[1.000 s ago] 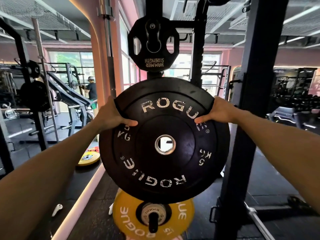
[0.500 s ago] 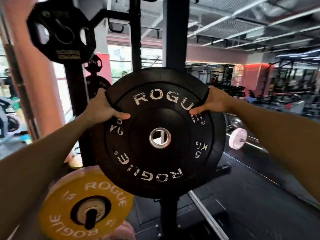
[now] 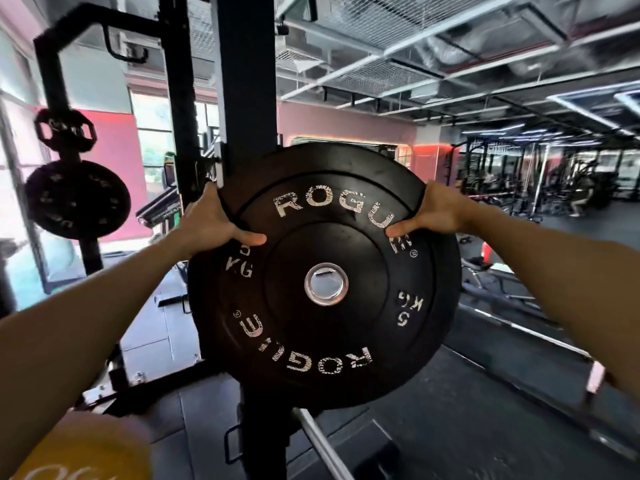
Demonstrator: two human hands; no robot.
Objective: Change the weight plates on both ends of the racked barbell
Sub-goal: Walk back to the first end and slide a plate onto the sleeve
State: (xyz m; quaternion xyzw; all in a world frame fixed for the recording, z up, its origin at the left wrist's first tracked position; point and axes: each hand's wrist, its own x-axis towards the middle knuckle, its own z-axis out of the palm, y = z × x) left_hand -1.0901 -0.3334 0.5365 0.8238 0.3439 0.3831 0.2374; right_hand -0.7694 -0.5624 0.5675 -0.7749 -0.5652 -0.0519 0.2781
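The black plate [image 3: 323,275], a bumper disc lettered ROGUE and 5 KG in worn white, fills the middle of the frame, held up in the air face-on to the camera with its steel-ringed centre hole just right of centre. The left hand [image 3: 211,221] clasps its upper-left rim, thumb pressed flat on the face and the fingers wrapped out of sight behind the edge. The right hand [image 3: 434,211] clasps the upper-right rim in the same way, thumb lying across the last letter of the upper ROGUE. Both bare forearms reach in from the lower corners of the frame.

At the lower left corner a blurred yellow plate [image 3: 86,448] shows part of its white lettering. Below the black plate, a silver bar [image 3: 322,445] runs diagonally down towards the lower middle of the frame, over dark floor [image 3: 485,427].

Directly behind the black plate stands a black rack upright [image 3: 246,81], rising to the top of the frame. To the left of it, two dark plates hang on another post: a larger round one [image 3: 78,199] at middle left and a smaller one [image 3: 65,129] above it. Beyond these, windows [image 3: 156,140] and a pink wall [image 3: 346,123] close the room. At far right, more racks [image 3: 519,168] stand blurred under ceiling lights.
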